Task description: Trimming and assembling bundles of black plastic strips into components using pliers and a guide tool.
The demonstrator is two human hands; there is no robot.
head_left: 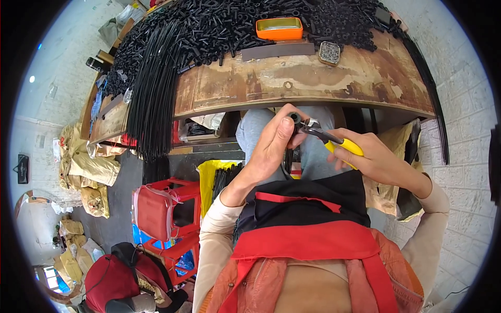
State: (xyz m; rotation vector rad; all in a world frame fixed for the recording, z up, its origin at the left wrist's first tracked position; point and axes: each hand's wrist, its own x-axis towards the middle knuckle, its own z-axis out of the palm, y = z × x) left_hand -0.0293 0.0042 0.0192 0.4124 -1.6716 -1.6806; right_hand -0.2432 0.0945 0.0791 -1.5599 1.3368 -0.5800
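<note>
Just in front of the table's near edge, my left hand [275, 136] is closed around a small black tube-like part [295, 118], its round hollow end facing up. My right hand [365, 155] grips yellow-handled pliers [350, 147]. The dark jaws of the pliers reach left to a small shiny metal piece beside the black part; whether they are clamped on it is too small to tell. Both hands are above my lap. My left fingers hide most of the black part.
On the wooden table [224, 86] lie a heap of small black tubular parts [219, 31], an orange tin [279, 32], a small box of metal bits [329, 52] and a grey strip [277, 51]. Long black rods [152, 99] hang over its edge. Red stools [156, 211] stand at left.
</note>
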